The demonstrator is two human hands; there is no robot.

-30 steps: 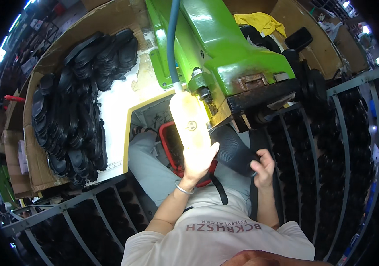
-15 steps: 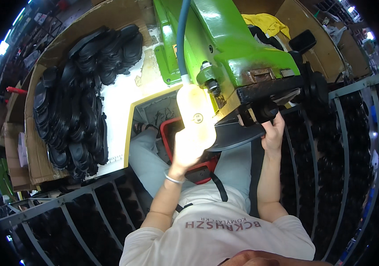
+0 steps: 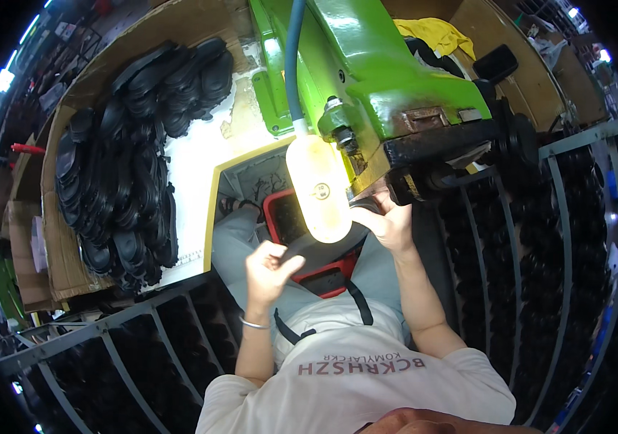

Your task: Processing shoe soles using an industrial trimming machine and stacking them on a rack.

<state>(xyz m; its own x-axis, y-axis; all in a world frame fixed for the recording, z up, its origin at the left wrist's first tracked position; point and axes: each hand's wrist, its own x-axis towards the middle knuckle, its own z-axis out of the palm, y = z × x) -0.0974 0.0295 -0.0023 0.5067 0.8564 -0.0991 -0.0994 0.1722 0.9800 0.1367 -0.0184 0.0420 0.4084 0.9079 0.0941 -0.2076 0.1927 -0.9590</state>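
I sit in front of a green machine (image 3: 388, 72) with a black head (image 3: 432, 163). Both hands hold one dark shoe sole (image 3: 323, 249) that lies across my lap just under a glowing lamp (image 3: 320, 192). My left hand (image 3: 269, 271), with a bangle on its wrist, pinches the sole's near left end. My right hand (image 3: 390, 223) grips the far right end, pressed up close under the machine's black head. The lamp hides part of the sole's middle.
A large heap of black soles (image 3: 135, 159) covers the white table (image 3: 197, 163) to my left. A red crate (image 3: 327, 278) sits between my knees. Metal racks (image 3: 569, 239) of dark soles stand at right and lower left. A yellow cloth (image 3: 432, 32) lies behind the machine.
My left hand has dropped from beside the lamp to the sole's near end. My right hand has stayed at the machine head, and the sole now lies flatter under the lamp.
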